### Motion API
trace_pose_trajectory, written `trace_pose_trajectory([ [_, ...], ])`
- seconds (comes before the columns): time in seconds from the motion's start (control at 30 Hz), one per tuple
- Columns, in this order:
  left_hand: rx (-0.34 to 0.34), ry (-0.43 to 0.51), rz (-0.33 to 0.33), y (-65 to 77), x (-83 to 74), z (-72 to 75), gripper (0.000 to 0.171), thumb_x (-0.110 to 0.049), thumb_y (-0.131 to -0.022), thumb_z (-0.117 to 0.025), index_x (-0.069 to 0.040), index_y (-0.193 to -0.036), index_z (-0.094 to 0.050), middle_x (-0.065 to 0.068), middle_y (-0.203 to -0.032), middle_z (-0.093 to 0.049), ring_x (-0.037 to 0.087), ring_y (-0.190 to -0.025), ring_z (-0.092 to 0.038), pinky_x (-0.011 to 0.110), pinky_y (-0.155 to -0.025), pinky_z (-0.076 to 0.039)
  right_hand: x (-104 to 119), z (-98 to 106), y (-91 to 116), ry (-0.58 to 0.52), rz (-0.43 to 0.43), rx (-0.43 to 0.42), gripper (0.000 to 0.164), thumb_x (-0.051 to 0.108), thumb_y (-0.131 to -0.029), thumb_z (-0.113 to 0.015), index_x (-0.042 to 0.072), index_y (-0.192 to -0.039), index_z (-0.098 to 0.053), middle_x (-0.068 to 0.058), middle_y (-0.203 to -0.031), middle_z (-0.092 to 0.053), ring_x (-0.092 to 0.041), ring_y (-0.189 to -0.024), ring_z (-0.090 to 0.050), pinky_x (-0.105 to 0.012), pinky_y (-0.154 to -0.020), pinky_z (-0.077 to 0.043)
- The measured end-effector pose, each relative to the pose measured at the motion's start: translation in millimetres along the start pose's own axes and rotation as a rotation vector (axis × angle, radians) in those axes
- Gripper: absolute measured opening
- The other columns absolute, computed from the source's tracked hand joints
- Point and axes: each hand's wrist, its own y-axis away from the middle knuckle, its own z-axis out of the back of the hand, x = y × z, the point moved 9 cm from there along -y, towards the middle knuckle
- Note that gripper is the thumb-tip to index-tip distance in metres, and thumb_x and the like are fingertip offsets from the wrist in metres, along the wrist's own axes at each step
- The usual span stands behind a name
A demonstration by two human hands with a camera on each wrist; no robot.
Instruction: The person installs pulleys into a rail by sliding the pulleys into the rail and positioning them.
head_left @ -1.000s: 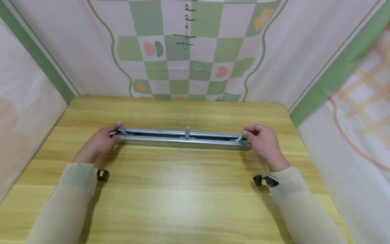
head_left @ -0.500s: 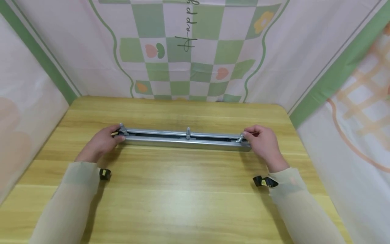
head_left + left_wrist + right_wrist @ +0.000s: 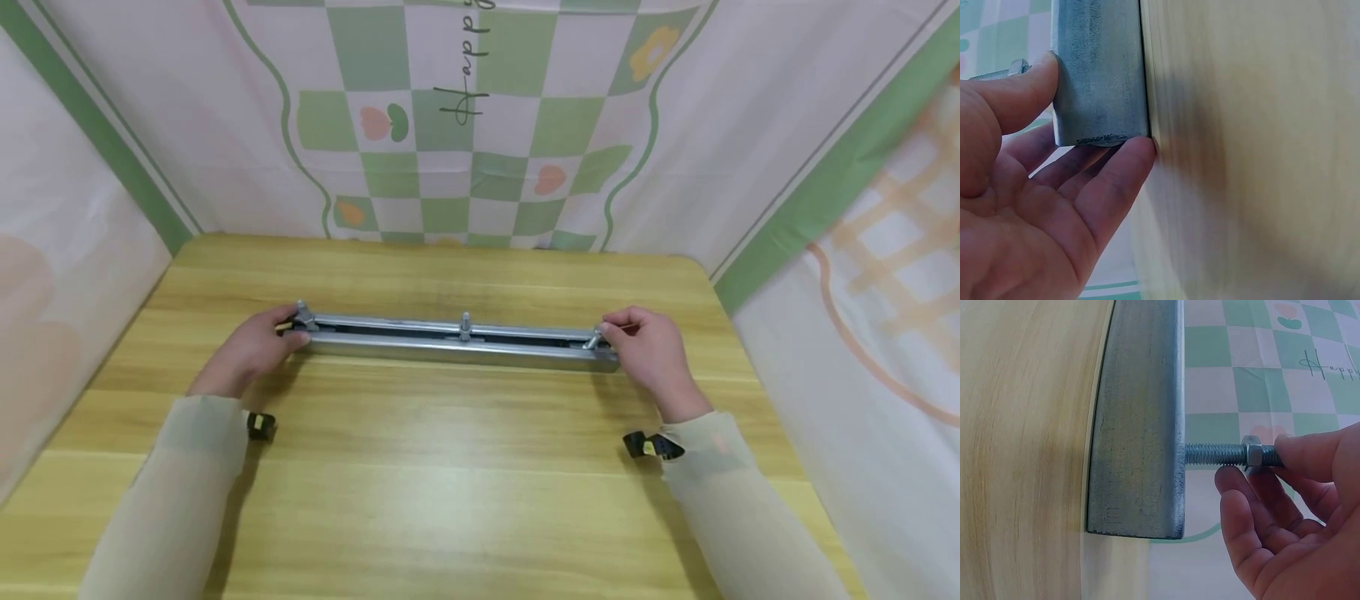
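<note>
A long grey metal strut channel (image 3: 420, 351) lies across the table, its slot facing up. My left hand (image 3: 255, 346) grips the channel's left end, thumb on the upper edge and fingers around the end, as the left wrist view shows. Beside that thumb, a bolt (image 3: 303, 317) leans out of the slot. Another bolt (image 3: 465, 327) stands upright at the middle. Near the right end, my right hand (image 3: 652, 354) pinches the tip of a tilted threaded bolt (image 3: 1216, 454). A hex nut (image 3: 1254, 454) sits on its thread, close to the fingertips.
The wooden table (image 3: 450, 483) carries the channel toward its far side. Printed cloth (image 3: 495, 125) hangs behind the table and along both sides. A small black device (image 3: 261, 426) is at the left cuff, and a similar black device (image 3: 654, 447) at the right cuff.
The head view shifts slightly. Both hands keep their holds, and the channel and bolts show no clear movement.
</note>
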Motion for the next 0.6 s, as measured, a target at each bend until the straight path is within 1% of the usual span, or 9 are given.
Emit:
trace_pose_trajectory([
  [0.17, 0.009, 0.02, 0.012, 1.0, 0.7, -0.3, 0.078, -0.045, -0.102, -0.055, -0.013, -0.161, -0.014, 0.029, -0.159, -0.017, 0.054, -0.142, -0.012, 0.069, -0.109, -0.013, -0.2, -0.2, 0.8, -0.007, 0.005, -0.002, 0.026, 0.025, -0.101, -0.061, 0.004, -0.111, -0.072, -0.014, -0.106, -0.069, -0.027, -0.089, -0.061, -0.04, -0.069, -0.049],
  [0.47, 0.014, 0.066, 0.03, 0.1, 3.2, -2.0, 0.079, -0.042, -0.102, -0.056, -0.015, -0.161, -0.013, 0.029, -0.16, -0.014, 0.053, -0.142, -0.012, 0.069, -0.109, -0.014, -1.3, -1.0, 1.0, -0.008, 0.001, -0.004, 0.025, 0.025, -0.101, -0.061, 0.004, -0.11, -0.072, -0.014, -0.104, -0.069, -0.027, -0.088, -0.06, -0.039, -0.068, -0.049],
  [0.6, -0.001, 0.046, 0.025, 0.6, 1.3, -1.0, 0.077, -0.042, -0.102, -0.056, -0.015, -0.161, -0.014, 0.03, -0.159, -0.017, 0.053, -0.142, -0.013, 0.069, -0.109, -0.014, -1.7, -1.3, 0.4, -0.009, 0.0, -0.001, 0.026, 0.026, -0.102, -0.061, 0.004, -0.111, -0.072, -0.013, -0.105, -0.069, -0.027, -0.088, -0.06, -0.039, -0.069, -0.049],
])
